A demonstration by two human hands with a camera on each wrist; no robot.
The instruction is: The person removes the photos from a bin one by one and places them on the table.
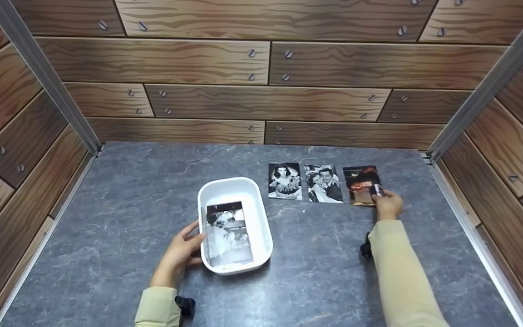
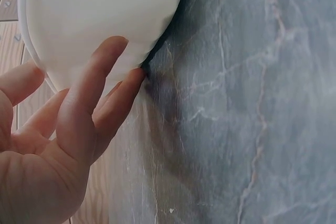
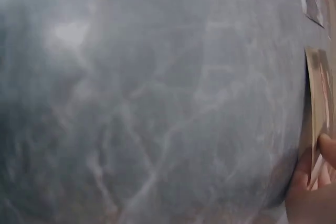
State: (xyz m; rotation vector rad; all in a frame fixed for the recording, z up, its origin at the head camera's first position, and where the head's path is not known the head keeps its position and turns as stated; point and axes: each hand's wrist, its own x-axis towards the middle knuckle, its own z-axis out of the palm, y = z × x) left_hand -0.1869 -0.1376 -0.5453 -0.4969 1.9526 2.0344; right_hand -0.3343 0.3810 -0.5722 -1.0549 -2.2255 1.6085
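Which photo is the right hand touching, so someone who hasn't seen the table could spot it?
On the grey stone-look tabletop, right of the white tray, three photos lie in a row. It is the rightmost photo, with the right hand gripping its lower right corner. Unlike the two black-and-white portraits beside it, this one is in dark reddish-orange colour.

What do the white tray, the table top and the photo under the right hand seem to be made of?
The white tray looks like plastic: smooth, matt, with rounded moulded corners and a thin rim. The table top looks like grey stone or a stone-patterned laminate, with pale veins; which one is unclear. The photo that the right hand pinches seems to be thin glossy card, since it catches light.
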